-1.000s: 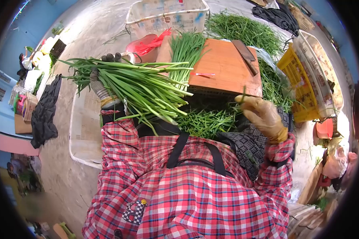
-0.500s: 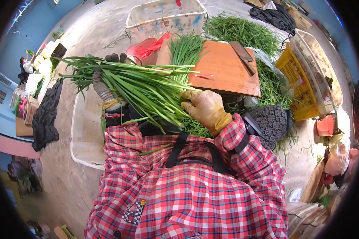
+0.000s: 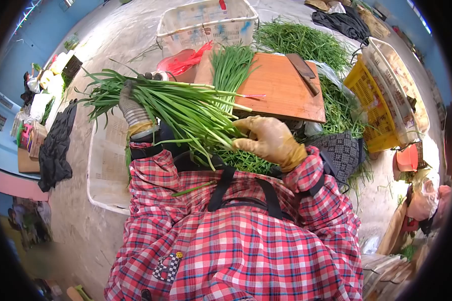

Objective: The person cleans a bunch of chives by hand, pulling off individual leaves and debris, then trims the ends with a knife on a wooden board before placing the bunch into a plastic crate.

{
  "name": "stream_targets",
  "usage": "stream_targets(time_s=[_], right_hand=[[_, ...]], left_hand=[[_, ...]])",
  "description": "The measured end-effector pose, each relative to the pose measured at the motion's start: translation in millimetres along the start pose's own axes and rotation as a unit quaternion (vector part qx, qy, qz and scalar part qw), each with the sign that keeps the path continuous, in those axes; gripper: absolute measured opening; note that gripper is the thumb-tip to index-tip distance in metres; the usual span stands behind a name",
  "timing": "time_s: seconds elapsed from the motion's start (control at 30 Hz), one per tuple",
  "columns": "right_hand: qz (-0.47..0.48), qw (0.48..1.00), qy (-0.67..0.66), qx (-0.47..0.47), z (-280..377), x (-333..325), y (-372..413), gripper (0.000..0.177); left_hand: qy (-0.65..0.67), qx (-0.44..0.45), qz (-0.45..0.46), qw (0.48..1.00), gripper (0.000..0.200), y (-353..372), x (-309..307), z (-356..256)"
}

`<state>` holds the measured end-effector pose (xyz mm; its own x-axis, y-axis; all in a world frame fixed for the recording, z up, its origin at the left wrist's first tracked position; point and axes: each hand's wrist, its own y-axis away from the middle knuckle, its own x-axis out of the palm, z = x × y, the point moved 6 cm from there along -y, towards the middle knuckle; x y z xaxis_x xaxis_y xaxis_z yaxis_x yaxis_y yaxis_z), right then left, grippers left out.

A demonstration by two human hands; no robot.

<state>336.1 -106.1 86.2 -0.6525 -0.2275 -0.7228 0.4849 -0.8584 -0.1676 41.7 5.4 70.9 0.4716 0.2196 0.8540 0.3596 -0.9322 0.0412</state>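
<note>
A loose bunch of long green chives (image 3: 178, 103) lies across my left hand (image 3: 134, 100), which wears a grey glove. Its fingers are wrapped round the leafy part and partly hidden by the leaves. The pale stalk ends point right, towards my right hand (image 3: 271, 140) in a tan rubber glove. Thumb and forefinger there are spread apart, right at the tips of the lower stalks. Behind the bunch, a second pile of chives (image 3: 231, 65) rests on the left part of an orange-brown board (image 3: 271, 83). More cut greens (image 3: 248, 161) lie below my hands.
A cleaver (image 3: 304, 72) and a pink-white tie (image 3: 254, 96) lie on the board. Red plastic strips (image 3: 188, 61) are behind it. White crates (image 3: 206, 35) (image 3: 103, 165), a yellow crate (image 3: 369, 110) and a heap of greens (image 3: 304, 42) stand around.
My right hand has drawn back slightly to the right from the stalks, its thumb and forefinger now wider apart. My left hand still holds the bunch, whose stalks have shifted a little.
</note>
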Motion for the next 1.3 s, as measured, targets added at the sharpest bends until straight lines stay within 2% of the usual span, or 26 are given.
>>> stream_targets(time_s=[0.03, 0.1, 0.17, 0.2, 0.23, 0.3, 0.43, 0.5, 0.57, 0.6, 0.63, 0.67, 0.73, 0.8, 0.83, 0.87, 0.9, 0.97, 1.07, 1.13, 1.17, 1.23, 1.3], right_hand=[[-0.018, 0.999, -0.006, 0.037, -3, 7, 0, 0.037], [-0.079, 0.995, 0.000, 0.054, -17, 8, -2, 0.030], [-0.101, 0.992, -0.055, 0.045, -22, -1, -1, 0.026], [-0.064, 0.995, -0.021, 0.070, -26, -6, 2, 0.025], [-0.068, 0.996, -0.013, 0.059, -26, -14, 6, 0.026], [-0.049, 0.993, -0.040, 0.097, -38, -26, 15, 0.027], [-0.078, 0.985, -0.099, 0.116, -49, -53, 41, 0.027], [-0.086, 0.988, -0.054, 0.120, -58, -71, 57, 0.026], [-0.082, 0.981, -0.010, 0.176, -94, -86, 83, 0.023], [-0.030, 0.957, 0.121, 0.263, -123, -94, 100, 0.022], [0.022, 0.906, 0.250, 0.341, -147, -101, 116, 0.023], [0.023, 0.907, 0.253, 0.336, -155, -98, 123, 0.023], [-0.081, 0.868, 0.386, 0.300, -154, -107, 136, 0.029], [-0.176, 0.950, 0.221, 0.136, -108, -88, 96, 0.039], [-0.166, 0.981, 0.059, 0.086, -76, -66, 71, 0.043], [-0.134, 0.983, -0.066, 0.109, -26, -48, 50, 0.047], [-0.168, 0.983, 0.079, 0.004, 4, -33, 36, 0.050], [-0.121, 0.971, 0.201, 0.039, 41, -12, 2, 0.056], [-0.155, 0.957, 0.241, 0.054, 20, 9, -38, 0.053], [-0.151, 0.968, 0.186, 0.075, -7, 9, -55, 0.037], [-0.152, 0.968, 0.186, 0.074, -15, 9, -53, 0.037], [-0.174, 0.959, 0.224, -0.024, -18, 5, -43, 0.029], [-0.189, 0.956, 0.217, -0.052, -9, -10, -28, 0.023]], left_hand=[[0.000, 0.000, 0.001, 1.000, 0.019, 2, 5, 2], [-0.036, 0.019, -0.049, 0.998, 0.015, 4, 4, -1], [-0.065, 0.014, -0.048, 0.997, 0.021, 3, 1, -4], [-0.060, 0.012, -0.036, 0.997, 0.020, 0, -3, -4], [-0.054, 0.010, -0.024, 0.998, 0.019, -2, -4, -3], [-0.057, 0.025, -0.033, 0.998, 0.018, 2, 4, -5], [-0.046, 0.019, -0.054, 0.997, 0.018, 2, 3, -6], [-0.065, 0.008, -0.047, 0.997, 0.018, -3, 0, -7], [-0.062, 0.014, -0.054, 0.997, 0.018, -13, -11, -11], [-0.059, 0.012, -0.049, 0.997, 0.021, -20, -19, -14], [-0.056, 0.011, -0.044, 0.997, 0.025, -25, -24, -16], [-0.044, 0.036, -0.073, 0.996, 0.027, -27, -27, -19], [-0.045, 0.057, -0.092, 0.993, 0.026, -22, -22, -21], [-0.074, 0.058, -0.120, 0.988, 0.021, -4, 2, -19], [-0.075, 0.056, -0.116, 0.989, 0.021, -10, -2, -17], [-0.068, 0.048, -0.109, 0.991, 0.019, -20, -10, -12], [-0.059, 0.042, -0.101, 0.992, 0.018, -26, -11, -9], [-0.058, 0.070, -0.096, 0.991, 0.018, -11, 5, -5], [-0.068, 0.060, -0.102, 0.991, 0.018, 11, 26, 2], [-0.064, 0.049, -0.099, 0.992, 0.017, 16, 36, 13], [-0.057, 0.037, -0.099, 0.993, 0.016, 17, 38, 14], [-0.053, 0.036, -0.094, 0.994, 0.015, 8, 32, 15], [-0.064, 0.015, -0.068, 0.996, 0.023, 10, 34, 18]])
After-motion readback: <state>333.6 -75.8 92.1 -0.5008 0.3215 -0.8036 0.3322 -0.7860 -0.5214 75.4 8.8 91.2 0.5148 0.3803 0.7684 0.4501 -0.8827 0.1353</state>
